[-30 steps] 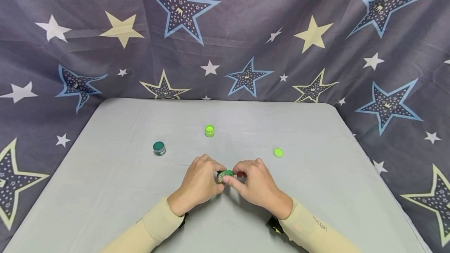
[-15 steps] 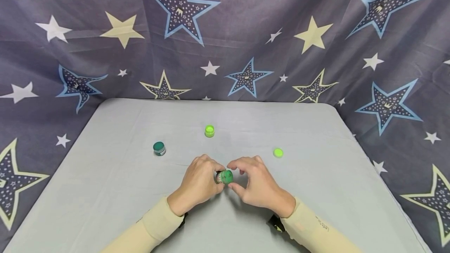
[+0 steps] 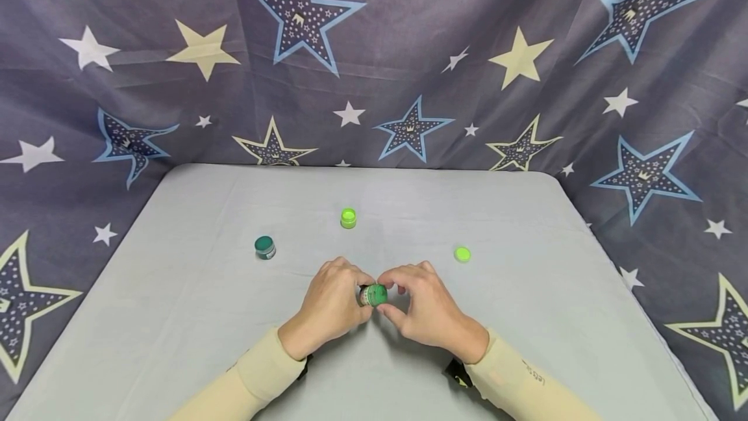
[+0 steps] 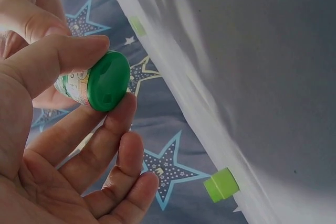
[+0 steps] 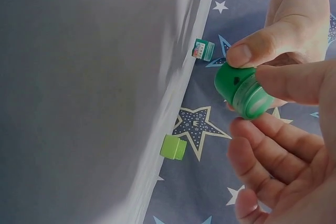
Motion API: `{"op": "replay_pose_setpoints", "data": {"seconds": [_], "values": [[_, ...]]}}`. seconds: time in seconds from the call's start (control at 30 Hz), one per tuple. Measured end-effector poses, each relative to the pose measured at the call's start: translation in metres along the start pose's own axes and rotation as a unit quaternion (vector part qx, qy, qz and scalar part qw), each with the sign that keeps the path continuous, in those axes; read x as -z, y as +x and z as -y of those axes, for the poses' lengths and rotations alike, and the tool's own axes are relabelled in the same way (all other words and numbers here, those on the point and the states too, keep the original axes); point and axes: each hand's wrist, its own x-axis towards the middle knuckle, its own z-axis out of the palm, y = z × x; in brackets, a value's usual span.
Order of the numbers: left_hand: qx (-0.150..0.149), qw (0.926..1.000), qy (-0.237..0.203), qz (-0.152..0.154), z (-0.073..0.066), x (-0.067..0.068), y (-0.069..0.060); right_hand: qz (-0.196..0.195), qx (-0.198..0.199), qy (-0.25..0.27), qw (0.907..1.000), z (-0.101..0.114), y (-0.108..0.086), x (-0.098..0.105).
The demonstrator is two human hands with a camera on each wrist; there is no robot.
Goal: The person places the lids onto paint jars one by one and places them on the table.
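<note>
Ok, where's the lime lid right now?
In the head view, the lime lid lies on the table right of centre, beyond the right hand; the lime jar stands farther back, to its left.

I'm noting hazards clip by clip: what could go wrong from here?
The left hand holds the green jar tilted, one end toward the right hand. If its lid is loose, which I can't tell, contents might spill.

The lime jar stands uncapped, with a lime lid lying apart from it; a stray knock could tip it while open.
</note>
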Motion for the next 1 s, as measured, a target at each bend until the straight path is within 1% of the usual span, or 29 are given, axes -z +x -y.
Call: {"op": "replay_pose_setpoints", "data": {"seconds": [0.2, 0.5, 0.73, 1.0], "values": [[0.001, 0.9999, 0.015, 0.000, 0.0002, -0.0011, 0.0001, -0.001, -0.010, -0.010, 0.9999, 0.0004, 0.0003, -0.0002], [0.005, 0.9999, 0.009, 0.003, 0.0003, -0.0012, 0.0002, -0.006, -0.015, -0.021, 0.9997, -0.0009, -0.0003, -0.0017], [0.011, 0.9998, 0.009, 0.010, -0.0012, -0.0002, 0.0002, -0.018, -0.021, -0.032, 0.9991, -0.0009, 0.0010, -0.0033], [0.009, 0.9998, 0.008, 0.014, -0.0029, 0.0008, 0.0002, -0.020, -0.028, -0.039, 0.9987, -0.0014, 0.0013, -0.0035]]}}
